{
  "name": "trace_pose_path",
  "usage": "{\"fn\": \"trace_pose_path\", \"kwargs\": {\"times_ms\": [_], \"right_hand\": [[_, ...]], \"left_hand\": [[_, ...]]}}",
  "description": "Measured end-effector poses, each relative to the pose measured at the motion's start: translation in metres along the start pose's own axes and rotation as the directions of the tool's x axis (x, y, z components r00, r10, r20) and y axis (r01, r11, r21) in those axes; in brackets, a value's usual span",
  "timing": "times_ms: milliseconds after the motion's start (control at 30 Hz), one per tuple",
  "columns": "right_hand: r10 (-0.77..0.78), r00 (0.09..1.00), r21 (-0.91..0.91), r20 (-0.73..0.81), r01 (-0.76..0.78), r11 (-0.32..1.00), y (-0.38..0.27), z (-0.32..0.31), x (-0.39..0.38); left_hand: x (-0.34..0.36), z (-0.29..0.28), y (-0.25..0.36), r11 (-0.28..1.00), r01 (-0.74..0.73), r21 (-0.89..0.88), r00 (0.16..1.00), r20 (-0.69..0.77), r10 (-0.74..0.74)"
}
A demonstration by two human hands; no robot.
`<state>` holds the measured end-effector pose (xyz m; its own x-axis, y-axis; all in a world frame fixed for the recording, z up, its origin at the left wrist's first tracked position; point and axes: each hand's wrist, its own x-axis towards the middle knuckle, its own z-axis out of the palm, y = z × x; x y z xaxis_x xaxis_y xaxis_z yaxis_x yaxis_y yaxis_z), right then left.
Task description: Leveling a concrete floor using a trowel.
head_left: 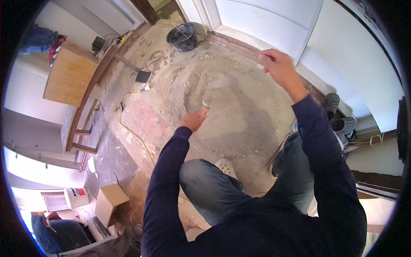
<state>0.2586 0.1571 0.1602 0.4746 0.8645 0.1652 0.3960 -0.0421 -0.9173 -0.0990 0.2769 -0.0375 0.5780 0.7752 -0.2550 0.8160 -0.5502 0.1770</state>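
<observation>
My left hand [193, 121] is closed around the orange handle of a trowel [205, 103]. The trowel's metal neck curves forward into a grey, sandy heap [235, 118], which hides its blade. Out over the far right side of the heap, my right hand [280, 73] is raised in the air. Its fingers are loosely bent, slightly blurred and apart from the thumb, with nothing visible in them. The heap spreads over the floor in front of my knees, with loose crumbs and small lumps around its border.
A black bucket [183, 37] stands beyond the heap, near the white doors [265, 19]. A yellowish cord [136, 136] runs along the floor at left, past a wooden bench [79, 115]. Dark perforated clogs [342, 124] lie at right. A white bucket [77, 198] and a box [110, 203] sit lower left.
</observation>
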Motion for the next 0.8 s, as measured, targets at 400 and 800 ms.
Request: {"fn": "trace_pose_path", "kwargs": {"times_ms": [400, 800], "right_hand": [[-0.21, 0.961, -0.215, 0.177, 0.246, 0.945, 0.01, 0.028, -0.03], [0.134, 0.653, 0.158, 0.745, -0.369, 0.916, -0.004, 0.067, -0.092]], "left_hand": [[-0.118, -0.115, 0.121, 0.969, 0.015, -0.246, 0.922, -0.372, -0.109], [-0.12, -0.113, 0.205, 0.49, 0.051, -0.87, 0.943, -0.119, -0.311]]}}
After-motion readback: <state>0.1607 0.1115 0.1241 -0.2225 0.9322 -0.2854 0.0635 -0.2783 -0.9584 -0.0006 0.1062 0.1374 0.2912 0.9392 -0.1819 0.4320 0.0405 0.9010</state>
